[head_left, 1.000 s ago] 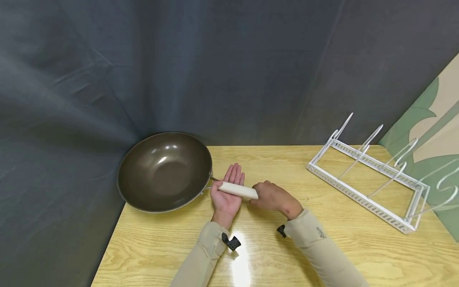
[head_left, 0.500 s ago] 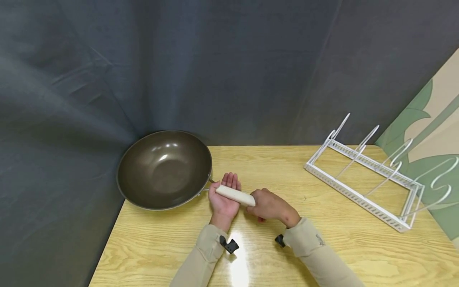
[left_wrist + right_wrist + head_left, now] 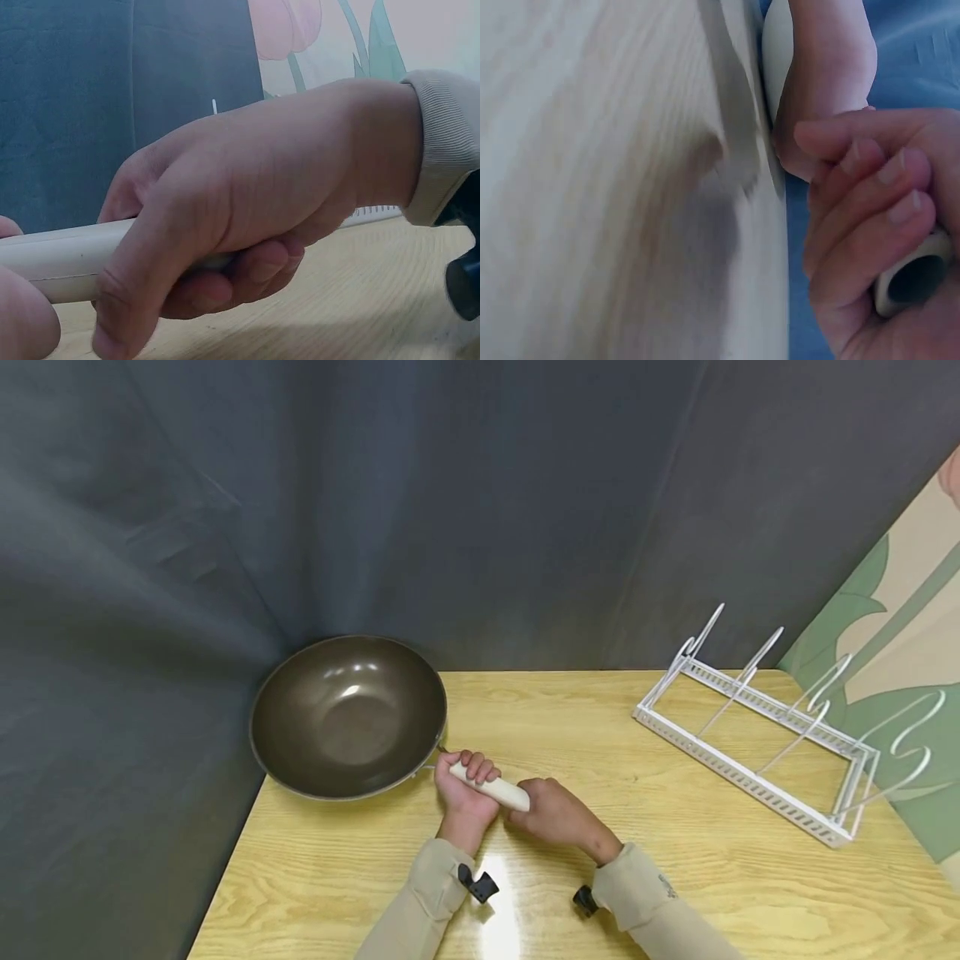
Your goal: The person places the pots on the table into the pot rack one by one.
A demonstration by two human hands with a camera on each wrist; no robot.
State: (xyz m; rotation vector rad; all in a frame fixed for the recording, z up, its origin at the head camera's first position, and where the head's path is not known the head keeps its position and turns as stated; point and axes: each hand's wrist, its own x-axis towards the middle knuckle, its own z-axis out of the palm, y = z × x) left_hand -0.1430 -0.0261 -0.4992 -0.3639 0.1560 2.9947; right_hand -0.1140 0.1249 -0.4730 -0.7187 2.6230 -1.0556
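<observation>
A dark brown wok [image 3: 352, 727] with a pale handle [image 3: 504, 794] is at the left of the head view, its bowl facing up. My left hand [image 3: 467, 793] has its palm up under the handle near the bowl, with fingers curled over the top. At the handle's outer end is my right hand [image 3: 558, 814]. In the left wrist view the thumb and fingers of that right hand [image 3: 247, 180] wrap round the pale handle [image 3: 75, 259]. The right wrist view shows the handle's hollow end [image 3: 919, 277] inside those curled fingers.
On the wooden table [image 3: 585, 727] a white wire rack [image 3: 735, 774] with upright loops stands at the right. A dark curtain [image 3: 525, 510] hangs behind the table and along its left side. A painted wall [image 3: 911, 710] borders the right.
The fingers of my left hand were straight under the handle and are now curled round it. Both hands and the handle's end have come slightly nearer to me.
</observation>
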